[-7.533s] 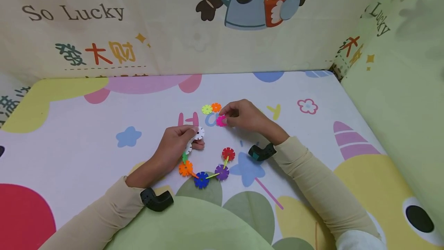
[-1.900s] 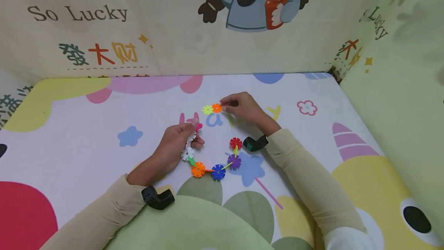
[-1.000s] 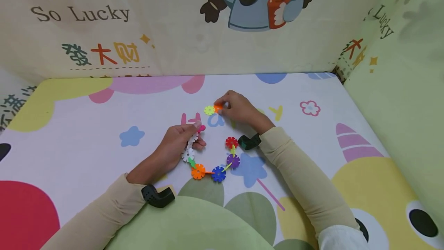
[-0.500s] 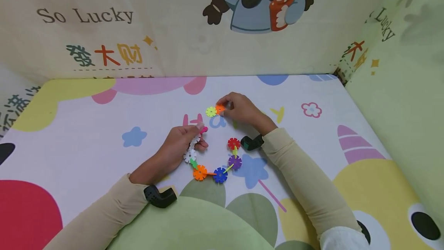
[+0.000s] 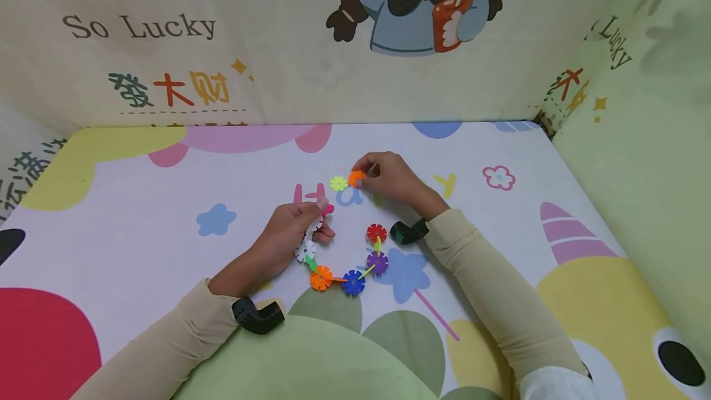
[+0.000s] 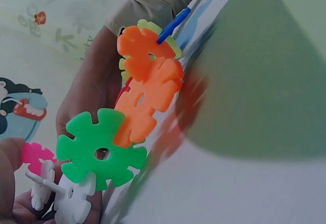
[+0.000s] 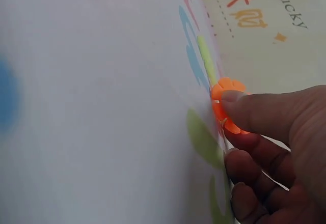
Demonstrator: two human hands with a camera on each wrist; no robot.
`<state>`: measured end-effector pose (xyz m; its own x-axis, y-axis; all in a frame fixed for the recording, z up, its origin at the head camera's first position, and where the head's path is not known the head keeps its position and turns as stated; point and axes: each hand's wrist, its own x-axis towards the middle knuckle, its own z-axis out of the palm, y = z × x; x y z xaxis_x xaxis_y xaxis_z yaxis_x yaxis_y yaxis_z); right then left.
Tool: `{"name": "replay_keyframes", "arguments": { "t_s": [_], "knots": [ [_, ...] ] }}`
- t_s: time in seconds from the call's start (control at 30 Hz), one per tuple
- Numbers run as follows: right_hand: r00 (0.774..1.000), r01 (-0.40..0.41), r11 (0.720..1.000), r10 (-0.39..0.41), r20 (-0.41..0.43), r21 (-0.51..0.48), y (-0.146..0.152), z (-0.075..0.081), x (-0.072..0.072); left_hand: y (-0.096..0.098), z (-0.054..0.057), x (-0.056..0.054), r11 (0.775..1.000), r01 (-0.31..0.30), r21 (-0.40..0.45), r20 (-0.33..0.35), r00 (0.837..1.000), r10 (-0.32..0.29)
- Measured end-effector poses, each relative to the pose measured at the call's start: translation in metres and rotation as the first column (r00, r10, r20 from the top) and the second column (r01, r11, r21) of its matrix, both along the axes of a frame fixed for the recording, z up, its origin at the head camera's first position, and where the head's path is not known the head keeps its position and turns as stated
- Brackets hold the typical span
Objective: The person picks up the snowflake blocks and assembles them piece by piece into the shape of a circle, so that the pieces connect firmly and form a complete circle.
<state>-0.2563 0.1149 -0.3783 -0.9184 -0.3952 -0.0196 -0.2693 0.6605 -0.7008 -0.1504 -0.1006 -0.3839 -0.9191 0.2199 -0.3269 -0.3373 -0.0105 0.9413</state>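
Observation:
My left hand (image 5: 289,233) pinches one end of a chain of slotted snowflake discs, where a pink disc (image 6: 36,154) and a white disc (image 6: 75,198) join. From there the chain curves through a green disc (image 6: 99,150), an orange disc (image 5: 321,278), a blue disc (image 5: 353,283) and a purple disc (image 5: 377,262) to a red disc (image 5: 376,233); discs set on edge link them. My right hand (image 5: 394,178) pinches a loose orange disc (image 7: 229,104) between thumb and fingers, tilted near the tabletop. Part of the chain is hidden behind the left fingers.
A loose yellow-green disc (image 5: 339,184) lies flat just left of the right hand's disc. The table cover (image 5: 139,233) bears printed shapes and letters. A printed cloth wall (image 5: 266,79) closes the far side; another stands at the right.
The pink disc, earlier in my right hand, is now at the chain end in my left. My right hand has moved to the loose orange disc, pinched it and tilted it.

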Motion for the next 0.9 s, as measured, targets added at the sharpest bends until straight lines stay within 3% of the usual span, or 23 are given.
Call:
{"name": "replay_keyframes", "arguments": {
  "t_s": [0.43, 0.6, 0.9],
  "knots": [
    [0.997, 0.064, 0.997, -0.066, -0.042, -0.045, 0.013, 0.004, 0.009, 0.000, -0.001, 0.000, 1.000, 0.014, -0.023, -0.023, 1.000, -0.014],
    [0.999, 0.044, 0.996, -0.045, -0.010, -0.078, 0.015, 0.004, 0.013, -0.002, -0.001, -0.001, 1.000, 0.021, -0.011, -0.023, 0.999, -0.022],
    [0.999, -0.046, 0.994, 0.045, -0.009, -0.102, 0.010, 0.007, 0.019, -0.006, -0.004, -0.005, 0.996, 0.011, 0.085, 0.020, 1.000, -0.013]
  ]
}}
